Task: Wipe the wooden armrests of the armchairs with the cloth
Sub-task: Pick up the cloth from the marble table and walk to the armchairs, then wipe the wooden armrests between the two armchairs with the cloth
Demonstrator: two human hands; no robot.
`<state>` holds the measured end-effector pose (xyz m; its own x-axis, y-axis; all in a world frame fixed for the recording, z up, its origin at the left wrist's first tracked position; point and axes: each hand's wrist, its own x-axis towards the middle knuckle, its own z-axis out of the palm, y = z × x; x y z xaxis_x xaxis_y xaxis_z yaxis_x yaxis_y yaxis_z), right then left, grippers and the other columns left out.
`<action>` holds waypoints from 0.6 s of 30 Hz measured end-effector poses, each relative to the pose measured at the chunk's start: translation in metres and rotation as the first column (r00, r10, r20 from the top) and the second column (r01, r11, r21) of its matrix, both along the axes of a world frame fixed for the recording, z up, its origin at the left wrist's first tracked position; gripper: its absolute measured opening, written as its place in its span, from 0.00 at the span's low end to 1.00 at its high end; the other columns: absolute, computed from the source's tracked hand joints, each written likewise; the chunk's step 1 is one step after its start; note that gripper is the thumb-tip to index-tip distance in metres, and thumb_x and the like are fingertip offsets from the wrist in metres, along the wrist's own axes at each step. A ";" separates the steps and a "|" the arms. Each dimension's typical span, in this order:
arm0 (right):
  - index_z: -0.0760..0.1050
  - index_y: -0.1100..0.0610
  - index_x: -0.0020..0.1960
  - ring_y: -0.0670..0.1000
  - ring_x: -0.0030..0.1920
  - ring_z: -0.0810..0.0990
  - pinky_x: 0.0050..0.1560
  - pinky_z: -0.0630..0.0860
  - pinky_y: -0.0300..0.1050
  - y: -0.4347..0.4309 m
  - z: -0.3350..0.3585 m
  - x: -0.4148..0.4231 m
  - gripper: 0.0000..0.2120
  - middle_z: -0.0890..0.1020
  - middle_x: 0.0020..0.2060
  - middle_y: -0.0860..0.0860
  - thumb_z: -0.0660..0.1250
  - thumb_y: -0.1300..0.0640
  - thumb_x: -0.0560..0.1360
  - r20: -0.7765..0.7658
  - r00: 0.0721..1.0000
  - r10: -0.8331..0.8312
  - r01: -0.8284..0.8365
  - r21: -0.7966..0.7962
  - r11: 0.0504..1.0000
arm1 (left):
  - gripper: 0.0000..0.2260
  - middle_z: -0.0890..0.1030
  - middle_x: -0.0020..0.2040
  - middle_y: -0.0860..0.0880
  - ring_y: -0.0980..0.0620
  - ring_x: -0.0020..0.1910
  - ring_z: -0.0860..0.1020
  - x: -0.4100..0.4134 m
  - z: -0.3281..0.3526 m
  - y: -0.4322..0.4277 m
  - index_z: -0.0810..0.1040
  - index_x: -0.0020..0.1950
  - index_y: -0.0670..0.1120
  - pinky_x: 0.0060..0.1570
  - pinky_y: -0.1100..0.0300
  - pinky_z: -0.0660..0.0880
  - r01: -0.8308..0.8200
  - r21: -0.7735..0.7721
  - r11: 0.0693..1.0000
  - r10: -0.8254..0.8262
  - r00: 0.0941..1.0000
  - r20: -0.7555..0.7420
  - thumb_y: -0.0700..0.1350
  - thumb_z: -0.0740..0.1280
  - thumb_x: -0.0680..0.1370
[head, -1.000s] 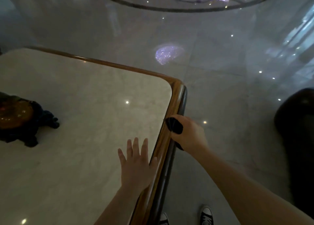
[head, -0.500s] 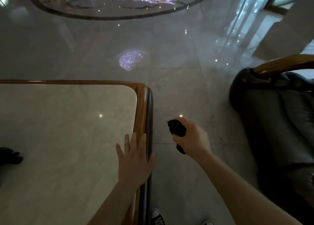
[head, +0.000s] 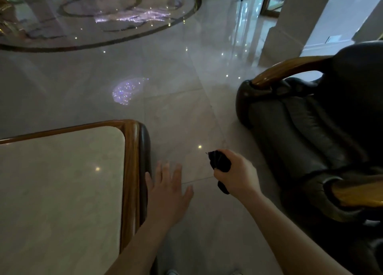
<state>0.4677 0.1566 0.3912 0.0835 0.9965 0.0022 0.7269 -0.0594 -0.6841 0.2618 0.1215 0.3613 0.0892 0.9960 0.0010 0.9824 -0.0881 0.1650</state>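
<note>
A dark leather armchair [head: 306, 129] stands at the right. Its far wooden armrest [head: 288, 69] curves along the top, and its near wooden armrest [head: 358, 193] shows at the right edge. My right hand [head: 238, 175] is closed around a bunched dark cloth [head: 219, 162] and hovers over the floor, left of the chair's seat and apart from both armrests. My left hand [head: 167, 189] is empty, with spread fingers, just right of the table's edge and off its surface.
A marble-topped table with a rounded wooden rim [head: 132, 171] fills the lower left. Glossy marble floor [head: 176, 88] lies between table and armchair. A white pillar [head: 294, 21] rises at the upper right.
The view has swung right, bringing the armchair into sight. My left hand has lifted off the table and moved past its edge. My right hand has carried the cloth away from the table rim.
</note>
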 end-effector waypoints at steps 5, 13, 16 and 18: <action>0.73 0.39 0.63 0.46 0.48 0.78 0.47 0.78 0.48 -0.014 0.002 0.071 0.25 0.79 0.50 0.42 0.73 0.50 0.67 -0.015 0.996 -0.083 0.083 0.005 0.997 | 0.33 0.57 0.78 0.41 0.40 0.78 0.48 0.068 0.004 0.004 0.52 0.77 0.52 0.74 0.36 0.47 0.067 -0.016 0.998 -0.067 0.998 -0.011 0.66 0.44 0.76; 0.72 0.39 0.65 0.45 0.46 0.75 0.43 0.68 0.40 -0.045 0.010 0.182 0.27 0.76 0.47 0.40 0.74 0.50 0.68 -0.001 0.947 -0.322 0.322 0.015 0.947 | 0.33 0.55 0.79 0.42 0.42 0.78 0.46 0.176 0.003 0.019 0.51 0.76 0.53 0.73 0.36 0.49 0.240 -0.019 0.970 -0.240 0.971 0.022 0.67 0.43 0.75; 0.73 0.40 0.65 0.44 0.47 0.75 0.43 0.68 0.39 -0.058 0.011 0.213 0.27 0.78 0.49 0.41 0.74 0.50 0.68 0.010 0.910 -0.414 0.413 0.028 0.910 | 0.34 0.57 0.78 0.41 0.40 0.78 0.49 0.209 0.006 0.027 0.53 0.77 0.52 0.72 0.35 0.52 0.330 -0.003 0.944 -0.329 0.944 0.034 0.67 0.46 0.75; 0.73 0.39 0.64 0.45 0.48 0.77 0.44 0.69 0.40 -0.066 0.010 0.228 0.26 0.79 0.49 0.42 0.74 0.50 0.68 0.012 0.884 -0.467 0.466 0.029 0.884 | 0.33 0.58 0.78 0.41 0.40 0.78 0.50 0.228 0.007 0.033 0.53 0.78 0.51 0.71 0.34 0.54 0.390 0.014 0.921 -0.390 0.920 0.038 0.66 0.49 0.76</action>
